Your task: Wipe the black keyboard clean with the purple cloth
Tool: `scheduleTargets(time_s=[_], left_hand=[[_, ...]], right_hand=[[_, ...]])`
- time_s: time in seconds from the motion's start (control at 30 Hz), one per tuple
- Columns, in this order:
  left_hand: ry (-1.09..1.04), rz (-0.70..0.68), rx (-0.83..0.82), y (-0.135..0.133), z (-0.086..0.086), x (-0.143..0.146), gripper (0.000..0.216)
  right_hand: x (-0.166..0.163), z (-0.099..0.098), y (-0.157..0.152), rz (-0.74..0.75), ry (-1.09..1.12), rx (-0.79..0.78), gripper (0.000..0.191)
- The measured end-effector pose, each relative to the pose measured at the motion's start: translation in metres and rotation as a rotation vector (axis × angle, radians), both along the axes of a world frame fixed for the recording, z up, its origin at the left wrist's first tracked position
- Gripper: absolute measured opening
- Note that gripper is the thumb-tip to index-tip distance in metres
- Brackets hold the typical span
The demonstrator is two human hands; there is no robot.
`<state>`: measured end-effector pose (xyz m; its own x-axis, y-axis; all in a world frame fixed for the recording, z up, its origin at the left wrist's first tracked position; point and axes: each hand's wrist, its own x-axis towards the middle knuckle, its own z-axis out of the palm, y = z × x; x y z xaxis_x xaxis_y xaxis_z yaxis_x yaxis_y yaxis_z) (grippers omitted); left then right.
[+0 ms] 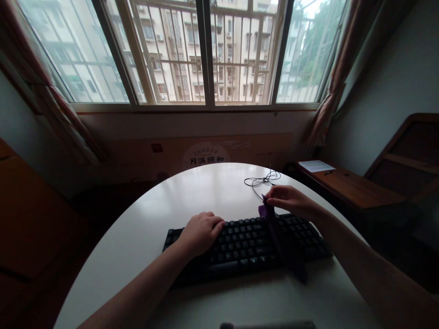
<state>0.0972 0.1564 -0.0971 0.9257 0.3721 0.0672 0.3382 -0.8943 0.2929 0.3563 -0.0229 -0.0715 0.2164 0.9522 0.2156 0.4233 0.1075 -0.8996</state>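
A black keyboard [236,242] with a number pad lies slightly tilted across the white round table. My left hand [204,230] is on its left part, fingers curled over the far edge and thumb along the keys. Above the right part, my right hand [283,197] pinches the top corner of a dark purple cloth [279,237]. The cloth hangs down across the keys, hiding a strip of them, and its lower end reaches past the keyboard's near edge. Behind the keyboard, near my right hand, lies a loosely coiled black cable [255,183].
At the bottom edge of the white table [137,256] a grey elongated object [270,325] is partly cut off. To the right stands a brown wooden bench [360,187] with white paper [316,166] on it. A barred window [206,55] with curtains is ahead.
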Motion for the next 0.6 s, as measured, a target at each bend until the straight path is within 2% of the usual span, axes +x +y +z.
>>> scheduleTargets(time_s=[0.1, 0.27, 0.47, 0.6], left_hand=[[0.011, 0.001, -0.005, 0.000, 0.000, 0.000, 0.045], [0.009, 0.004, 0.001, -0.001, 0.002, 0.001, 0.043], [-0.005, -0.013, 0.007, -0.002, 0.002, 0.000, 0.041], [-0.015, -0.015, 0.012, 0.000, 0.001, -0.001, 0.041]], right_hand=[[0.001, -0.005, 0.001, 0.047, 0.086, 0.017, 0.034], [-0.010, -0.023, 0.012, -0.005, -0.090, -0.010, 0.029], [-0.014, -0.012, 0.007, 0.050, 0.307, 0.087, 0.028], [-0.015, -0.005, 0.003, 0.075, 0.456, 0.109, 0.026]])
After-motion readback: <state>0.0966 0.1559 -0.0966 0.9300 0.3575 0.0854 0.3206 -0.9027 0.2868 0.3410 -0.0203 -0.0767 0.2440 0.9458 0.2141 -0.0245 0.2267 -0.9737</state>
